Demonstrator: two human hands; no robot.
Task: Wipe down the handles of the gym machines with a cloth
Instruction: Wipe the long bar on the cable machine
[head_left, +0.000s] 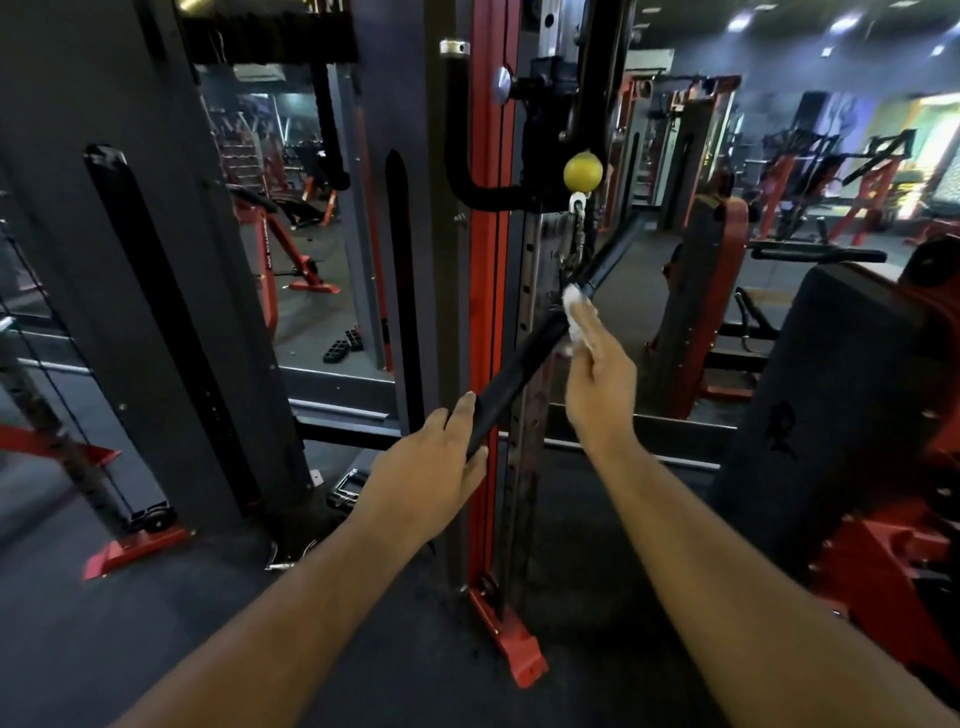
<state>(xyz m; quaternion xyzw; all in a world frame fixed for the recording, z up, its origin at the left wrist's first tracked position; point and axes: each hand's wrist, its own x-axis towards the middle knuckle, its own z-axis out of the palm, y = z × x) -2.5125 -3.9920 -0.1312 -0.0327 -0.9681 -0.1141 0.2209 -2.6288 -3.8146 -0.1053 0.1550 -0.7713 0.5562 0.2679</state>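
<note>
Both hands work on a long black straight bar handle (524, 358) that slants from lower left up to the right in front of a tall red steel upright of the cable machine (483, 322). At the bar's near end the left hand (431, 473) is wrapped around it, fingers curled over the top. Midway along, the right hand (597, 384) holds a small white crumpled cloth (575, 306) pinched under its fingers and pressed against the bar. Just above the cloth, a short silver chain (576, 239) joins the bar's middle to a clip beneath a round yellow stopper ball (583, 171) on the cable.
</note>
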